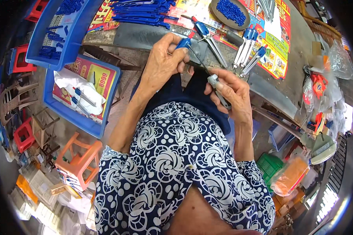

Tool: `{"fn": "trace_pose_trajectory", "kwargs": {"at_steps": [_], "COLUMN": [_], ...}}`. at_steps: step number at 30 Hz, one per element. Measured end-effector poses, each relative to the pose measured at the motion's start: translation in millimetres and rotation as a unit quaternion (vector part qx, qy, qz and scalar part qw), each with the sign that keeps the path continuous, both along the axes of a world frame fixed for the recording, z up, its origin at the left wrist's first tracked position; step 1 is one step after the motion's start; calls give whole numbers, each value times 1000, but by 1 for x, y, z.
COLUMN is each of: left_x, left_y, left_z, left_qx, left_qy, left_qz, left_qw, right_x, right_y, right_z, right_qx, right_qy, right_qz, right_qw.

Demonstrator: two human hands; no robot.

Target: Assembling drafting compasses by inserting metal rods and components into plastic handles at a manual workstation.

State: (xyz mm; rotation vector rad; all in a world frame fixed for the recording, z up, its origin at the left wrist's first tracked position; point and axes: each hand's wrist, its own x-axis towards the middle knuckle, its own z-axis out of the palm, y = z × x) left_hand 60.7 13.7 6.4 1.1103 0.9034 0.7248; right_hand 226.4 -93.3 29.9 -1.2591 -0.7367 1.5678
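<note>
My left hand [162,58] is closed round a blue-headed piece [183,43] with a red tip, which looks like the head of a drawing compass. My right hand [233,94] grips a screwdriver [222,95] by its grey handle. Its thin dark shaft slants up and left to the blue head; whether the tip sits in a screw is too small to tell. On the bench just beyond lie a similar blue-headed piece [202,29] with long metal legs and more finished-looking ones [245,45] to its right.
Blue plastic parts [143,13] are heaped at the bench's far left. Small blue pieces fill a round dish [212,11]. A blue crate [76,47] and a lower blue tray [102,127] stand at left, near an orange stool [80,156]. Plastic bags [337,62] hang at right.
</note>
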Motion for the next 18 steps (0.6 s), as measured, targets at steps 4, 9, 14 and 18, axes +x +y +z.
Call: {"fn": "trace_pose_trajectory", "kwargs": {"at_steps": [4,9,14,18], "left_x": [0,-1,-2,-2], "left_y": [-1,-4,-3,-5], "left_z": [-1,0,-8,-7], "left_qx": [30,76,111,175], "left_qy": [25,49,81,131], "left_qz": [5,12,9,19], "left_qw": [999,996,990,976], "right_x": [0,-1,-4,-6], "right_y": [-1,-3,-3,-4], "right_z": [-3,-5,-6,-6], "right_qx": [-2,-1,-6,-6], "right_qy": [14,36,66,75], "right_qz": [4,5,-3,-1], "right_qw": [1000,999,998,997]}}
